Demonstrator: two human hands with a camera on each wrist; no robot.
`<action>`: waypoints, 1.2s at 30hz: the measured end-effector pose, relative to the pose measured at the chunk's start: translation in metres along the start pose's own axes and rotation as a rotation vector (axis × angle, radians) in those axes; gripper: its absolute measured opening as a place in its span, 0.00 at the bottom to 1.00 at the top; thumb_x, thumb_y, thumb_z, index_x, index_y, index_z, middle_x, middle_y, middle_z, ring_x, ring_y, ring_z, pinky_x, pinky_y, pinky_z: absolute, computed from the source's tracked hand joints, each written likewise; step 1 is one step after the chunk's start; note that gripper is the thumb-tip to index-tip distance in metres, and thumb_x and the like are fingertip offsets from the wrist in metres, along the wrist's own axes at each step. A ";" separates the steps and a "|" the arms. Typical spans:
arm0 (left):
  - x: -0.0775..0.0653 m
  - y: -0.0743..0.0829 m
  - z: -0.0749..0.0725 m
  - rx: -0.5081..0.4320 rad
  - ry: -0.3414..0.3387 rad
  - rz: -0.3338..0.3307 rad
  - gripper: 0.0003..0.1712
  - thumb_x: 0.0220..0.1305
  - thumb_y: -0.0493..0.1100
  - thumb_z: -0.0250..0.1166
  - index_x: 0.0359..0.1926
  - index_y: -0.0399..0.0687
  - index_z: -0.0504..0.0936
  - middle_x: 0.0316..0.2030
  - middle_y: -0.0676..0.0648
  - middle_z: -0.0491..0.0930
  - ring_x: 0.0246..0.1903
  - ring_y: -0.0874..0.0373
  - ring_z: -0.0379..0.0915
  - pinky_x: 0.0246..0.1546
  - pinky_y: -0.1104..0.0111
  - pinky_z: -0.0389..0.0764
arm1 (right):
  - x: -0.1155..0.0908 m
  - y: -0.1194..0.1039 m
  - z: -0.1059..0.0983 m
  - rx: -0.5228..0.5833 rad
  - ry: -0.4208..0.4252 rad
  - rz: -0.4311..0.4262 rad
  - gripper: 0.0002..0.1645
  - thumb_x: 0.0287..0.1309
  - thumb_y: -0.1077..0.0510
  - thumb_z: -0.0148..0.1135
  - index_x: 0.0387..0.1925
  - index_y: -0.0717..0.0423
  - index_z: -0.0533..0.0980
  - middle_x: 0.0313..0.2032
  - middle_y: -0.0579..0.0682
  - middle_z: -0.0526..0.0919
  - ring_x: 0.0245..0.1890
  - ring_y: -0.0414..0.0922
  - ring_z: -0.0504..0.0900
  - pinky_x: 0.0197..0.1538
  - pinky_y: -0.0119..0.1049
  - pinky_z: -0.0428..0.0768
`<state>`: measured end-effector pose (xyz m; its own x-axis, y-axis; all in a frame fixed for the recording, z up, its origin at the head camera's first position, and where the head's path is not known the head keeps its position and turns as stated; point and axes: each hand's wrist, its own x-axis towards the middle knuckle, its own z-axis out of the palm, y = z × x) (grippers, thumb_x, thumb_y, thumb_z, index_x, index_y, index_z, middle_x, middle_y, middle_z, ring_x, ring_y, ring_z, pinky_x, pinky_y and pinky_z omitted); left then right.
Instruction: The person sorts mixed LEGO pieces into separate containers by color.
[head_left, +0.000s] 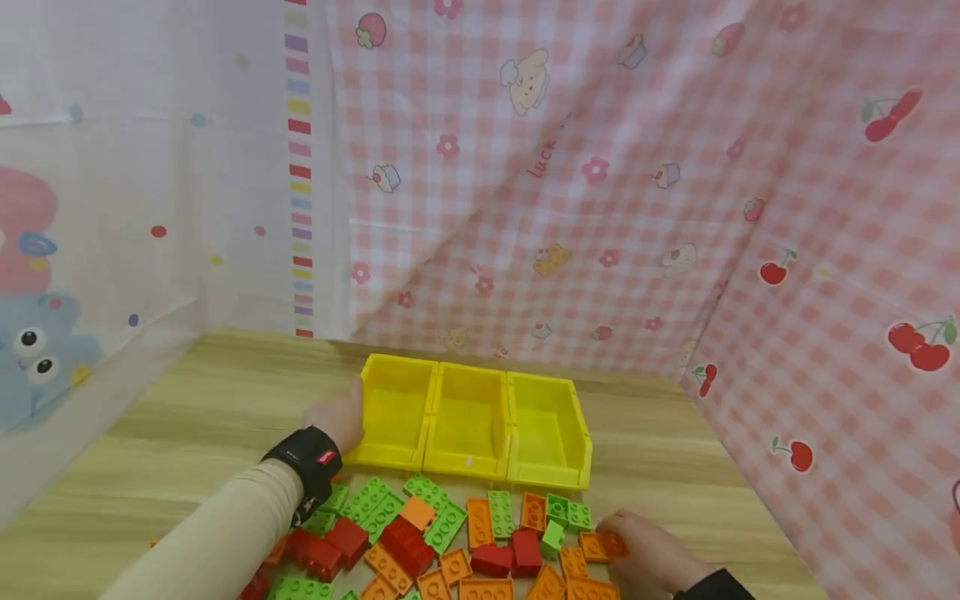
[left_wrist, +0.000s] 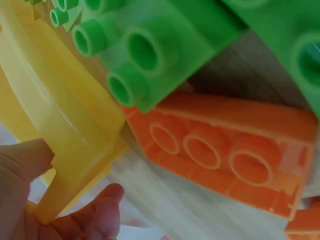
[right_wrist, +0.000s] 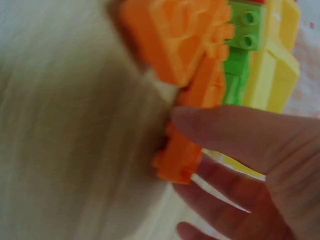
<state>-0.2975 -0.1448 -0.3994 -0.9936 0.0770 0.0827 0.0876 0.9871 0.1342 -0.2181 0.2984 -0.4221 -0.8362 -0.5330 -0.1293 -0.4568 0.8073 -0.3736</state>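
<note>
Three yellow bins stand side by side at the back of the table. My left hand [head_left: 339, 417] is at the outer side of the leftmost bin [head_left: 397, 392]. In the left wrist view, its thumb and fingers take the yellow bin's edge [left_wrist: 65, 120] between them. My right hand [head_left: 648, 552] is at the right end of the brick pile. It pinches an orange brick [right_wrist: 182, 155] with the thumb on one side and fingertips on the other. That brick lies beside other orange bricks, partly covered by the thumb.
Loose bricks cover the front of the wooden table [head_left: 697, 475]: several green bricks [head_left: 367, 498], red bricks [head_left: 407, 546] and orange bricks [head_left: 480, 523]. The middle bin [head_left: 468, 400] and right bin [head_left: 546, 417] adjoin the left one. Patterned cloth [head_left: 480, 208] hangs behind and at both sides.
</note>
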 end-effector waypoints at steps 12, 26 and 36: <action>0.003 0.009 0.005 0.160 0.011 -0.008 0.28 0.67 0.33 0.48 0.68 0.40 0.59 0.10 0.47 0.66 0.12 0.55 0.63 0.19 0.60 0.69 | -0.001 -0.008 -0.019 0.065 -0.026 0.174 0.18 0.45 0.54 0.71 0.39 0.56 0.78 0.35 0.45 0.77 0.33 0.44 0.73 0.40 0.48 0.75; -0.004 0.008 0.002 0.107 -0.021 -0.028 0.29 0.68 0.34 0.47 0.69 0.40 0.56 0.11 0.47 0.67 0.12 0.56 0.62 0.18 0.61 0.70 | 0.064 -0.070 -0.029 -0.061 -0.020 -0.085 0.18 0.49 0.57 0.69 0.43 0.57 0.78 0.38 0.44 0.77 0.37 0.42 0.76 0.40 0.40 0.76; -0.007 0.012 -0.003 0.174 -0.013 -0.087 0.29 0.67 0.32 0.47 0.69 0.44 0.57 0.10 0.48 0.66 0.12 0.57 0.61 0.21 0.63 0.67 | 0.101 -0.059 -0.033 -0.105 0.223 0.029 0.19 0.46 0.61 0.70 0.43 0.60 0.78 0.34 0.50 0.75 0.33 0.46 0.75 0.39 0.44 0.75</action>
<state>-0.2897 -0.1337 -0.3955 -0.9978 -0.0086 0.0653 -0.0108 0.9994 -0.0331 -0.2855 0.2050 -0.3828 -0.8903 -0.4496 0.0720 -0.4511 0.8495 -0.2736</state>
